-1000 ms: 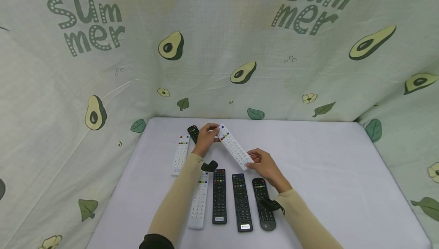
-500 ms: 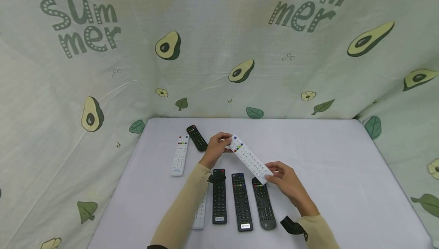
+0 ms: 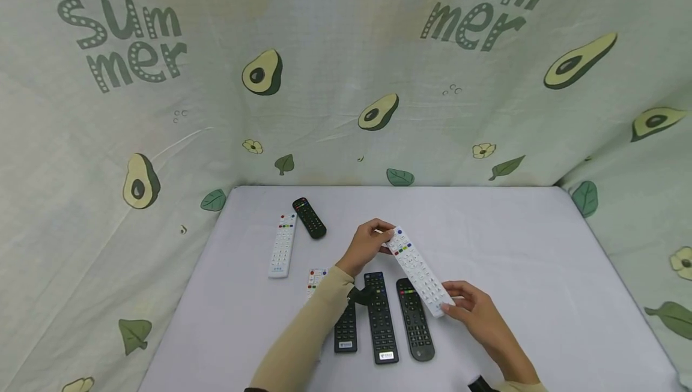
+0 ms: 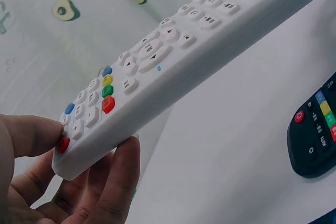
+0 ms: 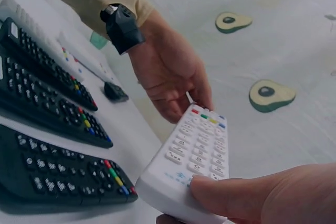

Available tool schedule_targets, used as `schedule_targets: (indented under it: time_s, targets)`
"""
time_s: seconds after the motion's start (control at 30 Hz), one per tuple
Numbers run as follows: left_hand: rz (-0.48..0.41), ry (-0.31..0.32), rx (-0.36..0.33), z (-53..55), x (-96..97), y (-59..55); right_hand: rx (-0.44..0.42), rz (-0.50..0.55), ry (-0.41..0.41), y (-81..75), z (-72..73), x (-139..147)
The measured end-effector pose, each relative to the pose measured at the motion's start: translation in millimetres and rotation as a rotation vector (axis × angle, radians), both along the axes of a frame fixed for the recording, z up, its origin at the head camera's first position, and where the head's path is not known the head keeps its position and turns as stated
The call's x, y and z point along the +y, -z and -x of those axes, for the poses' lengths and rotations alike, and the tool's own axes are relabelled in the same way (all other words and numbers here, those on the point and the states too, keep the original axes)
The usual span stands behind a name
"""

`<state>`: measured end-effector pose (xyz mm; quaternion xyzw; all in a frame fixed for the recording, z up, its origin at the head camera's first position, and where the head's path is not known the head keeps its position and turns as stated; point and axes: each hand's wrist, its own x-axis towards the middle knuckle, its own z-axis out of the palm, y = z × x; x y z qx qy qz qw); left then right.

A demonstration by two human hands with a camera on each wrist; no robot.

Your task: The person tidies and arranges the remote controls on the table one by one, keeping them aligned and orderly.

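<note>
A white remote control point(image 3: 420, 272) with coloured buttons slants in the air above the table, held at both ends. My left hand point(image 3: 367, 245) pinches its upper end, thumb on top near the red button and fingers underneath, as the left wrist view shows. At the lower end my right hand point(image 3: 476, 311) grips it, with the thumb point(image 5: 236, 192) lying over the printed face. Just left of and below it lies a black remote point(image 3: 415, 320) with a rounded grey end, its upper edge close to the white one in the head view.
Two black remotes, one in the middle point(image 3: 381, 320) and one partly under my left sleeve point(image 3: 346, 329), lie in the row. A mostly hidden white remote point(image 3: 316, 278) is beside them. Farther left are another white remote point(image 3: 282, 247) and a small black remote point(image 3: 309, 218). Patterned cloth point(image 3: 324, 80) surrounds the white table point(image 3: 513, 236).
Both hands have carried the white remote to the right and toward the front of the table. The small black remote at the back left has come into full view; the remotes on the table stay put.
</note>
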<state>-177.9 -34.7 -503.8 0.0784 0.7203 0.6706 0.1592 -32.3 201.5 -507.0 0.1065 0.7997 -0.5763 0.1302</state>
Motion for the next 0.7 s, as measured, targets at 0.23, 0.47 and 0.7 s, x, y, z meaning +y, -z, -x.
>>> schedule_targets:
  time_s: [0.23, 0.47, 0.7]
  targets:
    - [0.049, 0.064, -0.006, -2.9, 20.6, 2.0, -0.024, -0.02, -0.01, 3.4, -13.8, 12.7]
    - [0.117, 0.122, -0.008, -3.6, 42.4, 5.1, -0.057, -0.036, -0.027, 8.0, -22.4, 22.6]
    - [0.167, 0.198, -0.001, -5.0, 61.9, 10.8, -0.011, -0.007, -0.139, 12.2, -33.8, 34.9]
